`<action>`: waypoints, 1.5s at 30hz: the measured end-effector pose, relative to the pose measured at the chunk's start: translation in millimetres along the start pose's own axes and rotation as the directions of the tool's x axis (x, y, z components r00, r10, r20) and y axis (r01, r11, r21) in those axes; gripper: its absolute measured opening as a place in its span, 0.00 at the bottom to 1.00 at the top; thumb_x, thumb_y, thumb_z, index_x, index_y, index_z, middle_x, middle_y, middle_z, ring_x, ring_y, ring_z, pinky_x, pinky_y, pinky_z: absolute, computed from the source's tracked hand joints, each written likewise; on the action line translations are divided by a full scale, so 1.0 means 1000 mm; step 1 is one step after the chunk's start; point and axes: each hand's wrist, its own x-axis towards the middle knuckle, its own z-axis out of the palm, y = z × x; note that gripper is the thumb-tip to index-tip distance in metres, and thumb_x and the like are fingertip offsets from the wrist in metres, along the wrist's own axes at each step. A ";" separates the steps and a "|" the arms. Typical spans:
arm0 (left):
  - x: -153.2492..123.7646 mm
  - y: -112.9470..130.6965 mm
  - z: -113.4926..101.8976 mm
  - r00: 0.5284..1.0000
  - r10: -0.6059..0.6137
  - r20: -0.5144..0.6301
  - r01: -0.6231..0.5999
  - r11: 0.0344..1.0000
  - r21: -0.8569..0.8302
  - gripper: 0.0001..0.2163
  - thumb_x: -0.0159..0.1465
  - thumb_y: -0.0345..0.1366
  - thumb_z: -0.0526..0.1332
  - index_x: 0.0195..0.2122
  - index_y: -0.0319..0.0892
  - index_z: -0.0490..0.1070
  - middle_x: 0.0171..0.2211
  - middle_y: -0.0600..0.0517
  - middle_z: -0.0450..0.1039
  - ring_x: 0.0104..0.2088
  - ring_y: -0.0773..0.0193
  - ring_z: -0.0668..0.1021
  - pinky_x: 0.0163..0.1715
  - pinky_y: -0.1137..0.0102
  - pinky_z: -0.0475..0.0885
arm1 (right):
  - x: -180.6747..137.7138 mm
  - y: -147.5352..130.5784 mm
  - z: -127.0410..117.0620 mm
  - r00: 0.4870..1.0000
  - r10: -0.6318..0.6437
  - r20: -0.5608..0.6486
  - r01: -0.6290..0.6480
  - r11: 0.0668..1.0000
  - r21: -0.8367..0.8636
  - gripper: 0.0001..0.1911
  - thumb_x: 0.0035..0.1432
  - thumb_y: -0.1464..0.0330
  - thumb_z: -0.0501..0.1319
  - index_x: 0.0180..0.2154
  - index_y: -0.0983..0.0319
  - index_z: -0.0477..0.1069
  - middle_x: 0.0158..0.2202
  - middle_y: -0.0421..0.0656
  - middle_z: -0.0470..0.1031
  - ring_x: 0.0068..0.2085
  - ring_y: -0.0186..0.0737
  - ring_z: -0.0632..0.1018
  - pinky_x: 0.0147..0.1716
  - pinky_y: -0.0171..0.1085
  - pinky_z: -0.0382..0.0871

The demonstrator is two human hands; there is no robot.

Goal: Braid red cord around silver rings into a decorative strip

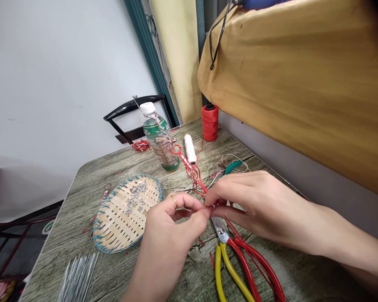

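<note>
Left hand [176, 226], with a smooth gold band on one finger, has thumb and index finger pinched narrow at a small, shiny silver-toned bead [213, 206]; right hand [255, 201] meets it from the other side, thumb and index finger closed in on the same spot, at the lower end of a red knotted cord [192, 170]. Exact grip of each fingertip on bead or cord cannot be told. The cord slants up from the fingers, loose loops along its sides and pale bands on its middle, to a round loop in front of a clear plastic bottle [157, 138], green-labelled and white-capped. A twisted red-and-white string [159, 123] runs from the bottle's neck down towards that loop. Behind stand a red thread spool [210, 126], upright, and a tilted, slim white thread roll [190, 149]. Left of the hands, a shallow oval basket of woven pale strips [119, 228], its rim laced in blue, holds loose round metallic beads [134, 199]. Below the hands, smooth red handles [244, 266] and curved yellow handles [219, 272] overlap near a steel pivot. Thin, straight silvery rods [78, 279] lie fanned on the grey-brown wood-grain tabletop [75, 209].
</note>
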 end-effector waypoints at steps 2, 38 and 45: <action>0.000 0.000 0.000 1.000 -0.010 0.000 0.010 1.000 -0.014 0.04 0.53 0.34 0.61 0.23 0.42 0.71 0.23 0.57 0.71 0.27 0.69 0.71 0.28 0.76 0.65 | 0.000 0.000 0.000 1.000 0.003 0.005 -0.003 1.000 -0.010 0.03 0.57 0.72 0.56 0.34 0.62 0.68 0.27 0.37 0.69 0.27 0.30 0.69 0.27 0.29 0.59; 0.016 -0.010 -0.002 0.991 0.125 0.045 -0.114 0.975 -0.191 0.02 0.50 0.31 0.66 0.23 0.43 0.75 0.26 0.55 0.70 0.31 0.67 0.71 0.33 0.73 0.64 | 0.007 0.007 -0.013 0.999 0.010 0.049 -0.018 0.988 0.153 0.05 0.57 0.72 0.57 0.31 0.64 0.72 0.28 0.38 0.74 0.28 0.30 0.72 0.28 0.30 0.60; 0.018 -0.014 -0.002 0.997 0.073 0.010 -0.071 0.993 -0.094 0.02 0.49 0.34 0.67 0.23 0.43 0.75 0.22 0.56 0.68 0.26 0.67 0.66 0.28 0.71 0.60 | 0.005 0.007 -0.024 0.990 0.140 -0.005 -0.137 0.974 0.182 0.05 0.54 0.73 0.57 0.29 0.63 0.71 0.27 0.37 0.73 0.28 0.30 0.71 0.29 0.30 0.62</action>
